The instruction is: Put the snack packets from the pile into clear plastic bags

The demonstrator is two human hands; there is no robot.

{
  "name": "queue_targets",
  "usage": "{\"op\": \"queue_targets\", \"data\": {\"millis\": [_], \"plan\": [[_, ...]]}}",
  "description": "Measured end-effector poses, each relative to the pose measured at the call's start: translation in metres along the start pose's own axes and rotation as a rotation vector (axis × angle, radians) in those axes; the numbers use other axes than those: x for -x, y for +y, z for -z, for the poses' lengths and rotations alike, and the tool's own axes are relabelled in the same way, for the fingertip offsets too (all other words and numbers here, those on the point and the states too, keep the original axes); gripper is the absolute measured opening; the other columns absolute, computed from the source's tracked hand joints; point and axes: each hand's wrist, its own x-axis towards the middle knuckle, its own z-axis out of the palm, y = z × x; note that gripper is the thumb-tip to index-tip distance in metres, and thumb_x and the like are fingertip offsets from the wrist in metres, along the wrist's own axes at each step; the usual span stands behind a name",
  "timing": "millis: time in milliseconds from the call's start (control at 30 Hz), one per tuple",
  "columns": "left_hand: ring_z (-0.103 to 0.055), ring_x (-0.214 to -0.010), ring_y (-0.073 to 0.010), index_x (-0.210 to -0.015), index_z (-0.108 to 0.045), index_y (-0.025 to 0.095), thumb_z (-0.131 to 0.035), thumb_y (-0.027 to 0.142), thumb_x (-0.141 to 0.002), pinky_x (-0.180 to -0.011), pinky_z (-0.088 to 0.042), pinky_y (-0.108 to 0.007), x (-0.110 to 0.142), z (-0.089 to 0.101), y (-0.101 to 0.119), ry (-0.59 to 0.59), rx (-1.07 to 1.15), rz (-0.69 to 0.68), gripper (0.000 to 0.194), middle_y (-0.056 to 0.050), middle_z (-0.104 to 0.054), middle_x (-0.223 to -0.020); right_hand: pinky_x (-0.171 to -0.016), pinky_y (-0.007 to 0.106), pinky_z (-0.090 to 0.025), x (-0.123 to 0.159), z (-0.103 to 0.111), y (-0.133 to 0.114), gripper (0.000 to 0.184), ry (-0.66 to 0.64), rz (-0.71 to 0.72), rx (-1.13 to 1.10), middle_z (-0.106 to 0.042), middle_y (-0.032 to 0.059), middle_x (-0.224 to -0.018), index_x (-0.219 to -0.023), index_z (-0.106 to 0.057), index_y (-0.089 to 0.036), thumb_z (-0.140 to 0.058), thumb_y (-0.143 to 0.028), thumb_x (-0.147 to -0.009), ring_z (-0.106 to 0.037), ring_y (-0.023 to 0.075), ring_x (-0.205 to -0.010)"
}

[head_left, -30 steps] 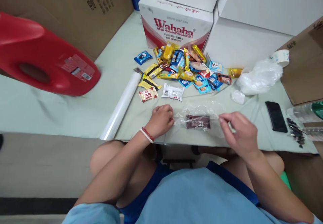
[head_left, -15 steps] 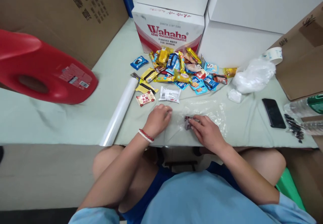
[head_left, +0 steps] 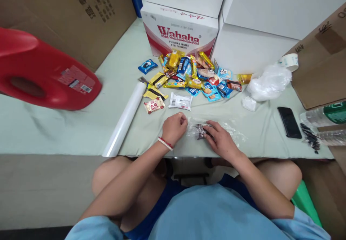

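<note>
A small dark red wrapped snack (head_left: 200, 131) lies on a clear plastic bag (head_left: 233, 129) near the table's front edge; I cannot tell if it is inside the film. My right hand (head_left: 220, 140) has its thumb and fingertips on the snack's right side, with the fingers slightly apart. My left hand (head_left: 175, 127) is closed in a pinch at the bag's left edge, its fingertips partly hidden. Just beyond it are a white packet (head_left: 180, 101) and a cream packet with red print (head_left: 154, 105).
Several colourful snack packets (head_left: 194, 83) are heaped before a Wahaha carton (head_left: 180, 34). A white roll (head_left: 124, 119) and red jug (head_left: 54, 88) stand to the left. At right are white plastic bags (head_left: 270, 82), a tape roll (head_left: 292, 62), a phone (head_left: 289, 122) and bottles (head_left: 313, 118).
My left hand has moved right and closed at the bag's left edge. My right hand stays at the dark red snack, its fingers a little more spread. The bag's film has shifted and bunched.
</note>
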Motion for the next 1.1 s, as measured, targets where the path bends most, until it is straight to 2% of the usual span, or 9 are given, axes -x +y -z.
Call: {"op": "queue_targets", "data": {"millis": [133,267,367,533,700,833,967,1033,1100], "plan": [[-0.062,-0.098,-0.0269,-0.108,-0.067,0.020,-0.059,0.004,-0.080,-0.082,-0.047,-0.039,0.009,0.000,-0.016,0.228,-0.120,-0.203,0.033,-0.010,-0.068,-0.106,-0.106,0.048,-0.058,-0.001,-0.002,0.003,0.034,0.002,-0.017,-0.003,-0.062,0.0147,-0.144,-0.135,-0.068,-0.024,-0.051,-0.030,-0.105,-0.066,0.0298,-0.127],[-0.057,-0.105,-0.0277,-0.092,-0.073,0.023,-0.053,0.001,-0.085,-0.085,-0.043,-0.043,0.013,-0.005,-0.020,0.110,-0.194,-0.543,0.031,-0.009,-0.067,-0.106,-0.107,0.047,-0.058,-0.001,-0.003,0.005,0.035,0.007,-0.007,-0.008,-0.064,0.0141,-0.140,-0.135,-0.068,-0.024,-0.051,-0.031,-0.105,-0.066,0.0286,-0.126],[-0.058,-0.103,-0.0262,-0.096,-0.077,0.023,-0.055,0.008,-0.090,-0.084,-0.042,-0.042,0.010,-0.005,-0.019,0.001,-0.155,-0.516,0.027,-0.008,-0.066,-0.105,-0.108,0.049,-0.057,-0.001,-0.005,0.008,0.034,0.021,0.014,-0.003,-0.066,0.0143,-0.139,-0.134,-0.068,-0.024,-0.053,-0.031,-0.105,-0.064,0.0295,-0.131],[-0.058,-0.103,-0.0281,-0.108,-0.078,0.023,-0.068,0.042,-0.093,-0.089,-0.043,-0.045,0.007,0.005,-0.014,-0.148,-0.121,-0.493,0.026,-0.008,-0.066,-0.104,-0.108,0.051,-0.058,-0.001,-0.005,0.010,0.033,0.029,0.026,-0.003,-0.067,0.0148,-0.137,-0.133,-0.069,-0.023,-0.055,-0.030,-0.104,-0.065,0.0302,-0.130],[-0.060,-0.101,-0.0261,-0.083,-0.074,0.023,-0.072,0.030,-0.088,-0.092,-0.046,-0.042,-0.001,0.015,-0.015,-0.257,-0.004,-0.508,0.009,-0.006,-0.067,-0.096,-0.105,0.047,-0.059,-0.002,-0.001,0.010,0.034,-0.001,-0.001,-0.029,-0.064,0.0142,-0.140,-0.135,-0.068,-0.024,-0.056,-0.030,-0.104,-0.067,0.0279,-0.124],[-0.063,-0.093,-0.0228,-0.081,-0.069,0.021,-0.065,0.029,-0.090,-0.089,-0.051,-0.038,-0.015,0.018,-0.022,-0.143,0.162,-0.308,0.013,-0.004,-0.068,-0.088,-0.107,0.047,-0.058,-0.004,0.002,0.012,0.034,-0.013,0.000,-0.051,-0.064,0.0141,-0.140,-0.135,-0.068,-0.024,-0.057,-0.032,-0.104,-0.066,0.0285,-0.127],[-0.064,-0.095,-0.0265,-0.079,-0.066,0.019,-0.062,0.028,-0.089,-0.093,-0.053,-0.043,-0.019,0.020,-0.021,0.052,0.086,-0.055,0.013,-0.008,-0.067,-0.091,-0.106,0.048,-0.058,-0.007,0.004,0.015,0.035,-0.005,0.009,-0.063,-0.066,0.0154,-0.137,-0.133,-0.069,-0.022,-0.058,-0.034,-0.103,-0.067,0.0289,-0.125],[-0.062,-0.110,-0.0313,-0.092,-0.069,0.018,-0.061,0.027,-0.090,-0.103,-0.049,-0.049,-0.010,0.019,-0.016,0.254,0.028,-0.038,0.013,-0.013,-0.068,-0.105,-0.107,0.048,-0.058,-0.010,0.004,0.016,0.035,-0.014,-0.004,-0.057,-0.066,0.0153,-0.136,-0.132,-0.071,-0.022,-0.057,-0.035,-0.103,-0.068,0.0292,-0.124],[-0.059,-0.122,-0.0334,-0.105,-0.069,0.019,-0.058,0.028,-0.093,-0.109,-0.044,-0.054,0.009,0.013,-0.008,0.396,-0.001,-0.158,0.019,-0.015,-0.067,-0.119,-0.107,0.048,-0.057,-0.012,0.003,0.016,0.035,-0.029,-0.025,-0.060,-0.066,0.0149,-0.138,-0.132,-0.071,-0.023,-0.057,-0.036,-0.102,-0.068,0.0292,-0.124]]}}
